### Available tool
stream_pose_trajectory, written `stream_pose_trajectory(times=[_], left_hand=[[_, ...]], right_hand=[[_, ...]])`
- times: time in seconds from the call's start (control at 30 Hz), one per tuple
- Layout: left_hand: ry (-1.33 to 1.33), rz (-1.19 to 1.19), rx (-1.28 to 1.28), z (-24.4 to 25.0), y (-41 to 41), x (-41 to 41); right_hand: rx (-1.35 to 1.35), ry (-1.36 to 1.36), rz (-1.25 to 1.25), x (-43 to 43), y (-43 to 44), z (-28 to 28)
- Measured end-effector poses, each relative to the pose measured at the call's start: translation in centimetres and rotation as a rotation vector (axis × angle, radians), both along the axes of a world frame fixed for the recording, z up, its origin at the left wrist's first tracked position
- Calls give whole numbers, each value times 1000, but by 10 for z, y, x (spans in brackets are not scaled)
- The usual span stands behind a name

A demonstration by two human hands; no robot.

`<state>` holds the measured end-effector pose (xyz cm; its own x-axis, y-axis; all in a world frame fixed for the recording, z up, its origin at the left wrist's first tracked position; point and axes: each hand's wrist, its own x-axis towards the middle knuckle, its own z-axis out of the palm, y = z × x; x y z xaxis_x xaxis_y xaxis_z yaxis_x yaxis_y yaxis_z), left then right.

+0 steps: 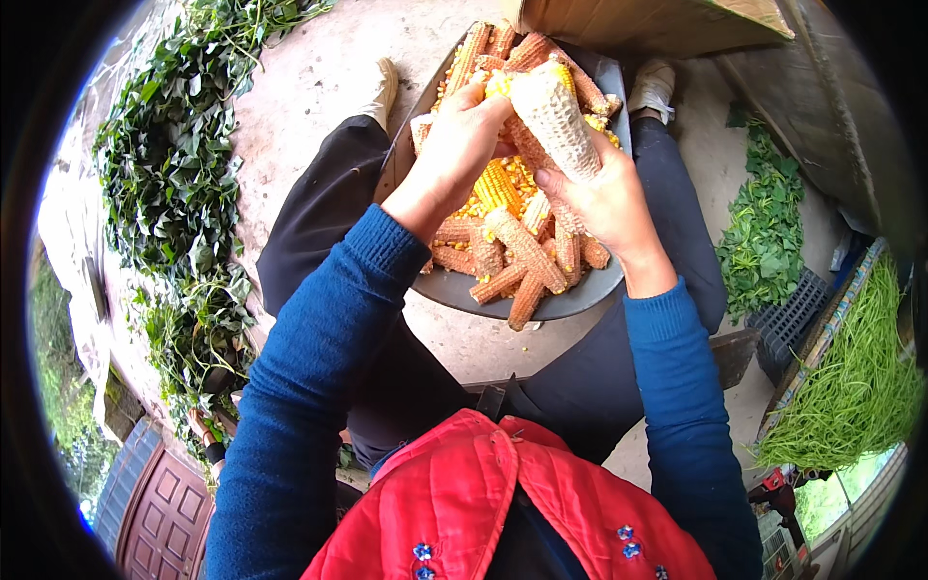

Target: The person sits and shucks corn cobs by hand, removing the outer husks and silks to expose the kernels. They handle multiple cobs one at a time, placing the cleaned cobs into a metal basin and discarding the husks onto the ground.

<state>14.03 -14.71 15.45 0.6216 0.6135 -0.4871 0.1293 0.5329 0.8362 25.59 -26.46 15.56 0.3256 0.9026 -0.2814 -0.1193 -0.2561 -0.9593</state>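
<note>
A pale, mostly stripped corn cob (552, 119) is held over a dark metal pan, its lower end gripped in my right hand (605, 192). My left hand (467, 145) is closed at the cob's upper left, where yellow kernels show near the thumb; its fingers are partly hidden. The pan (471, 297) lies between my legs, holding reddish bare cobs (525, 246), loose yellow kernels (523, 172) and a cob still full of kernels (497, 187) just under my hands.
Leafy green vines (170, 159) are heaped at the left, with another person's hand (197, 423) beside them. A cardboard box (638, 29) borders the pan's top. Cut greens (768, 225), a black plastic crate (790, 315) and a basket of long green beans (855, 377) stand at the right.
</note>
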Motion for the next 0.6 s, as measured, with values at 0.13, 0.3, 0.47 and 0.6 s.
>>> stream_pose_trajectory(times=[0.13,0.3,0.47,0.6], left_hand=[[43,46,-104,8,-2,1],[18,48,-97,-2,-4,1],[146,13,68,-16,-5,2],[177,-32,338,-45,-6,-1]], right_hand=[[17,-185,31,-4,-3,-3],[-33,-240,54,-4,-3,0],[-48,-119,41,-3,-3,-1],[-46,229,-14,8,-1,5]])
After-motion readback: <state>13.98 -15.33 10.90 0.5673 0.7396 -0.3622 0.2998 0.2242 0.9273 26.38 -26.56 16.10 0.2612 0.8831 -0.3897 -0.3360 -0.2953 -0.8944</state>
